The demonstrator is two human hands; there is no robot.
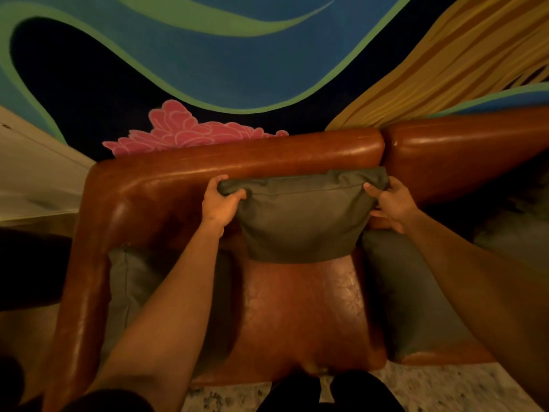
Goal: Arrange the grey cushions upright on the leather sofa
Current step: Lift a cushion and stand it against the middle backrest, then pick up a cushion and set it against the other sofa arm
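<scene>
A grey cushion (300,215) stands upright against the backrest of the brown leather sofa (237,162). My left hand (221,203) grips its top left corner and my right hand (389,203) grips its top right corner. A second grey cushion (133,286) lies on the seat at the left by the armrest, partly under my left forearm. A third grey cushion (410,292) lies on the seat to the right, partly hidden by my right arm.
A painted wall (208,55) with blue, green, yellow and pink shapes rises behind the sofa. The bare seat (300,310) shows between the two lying cushions. Speckled floor (430,388) runs along the sofa's front, with my dark trouser legs at the bottom edge.
</scene>
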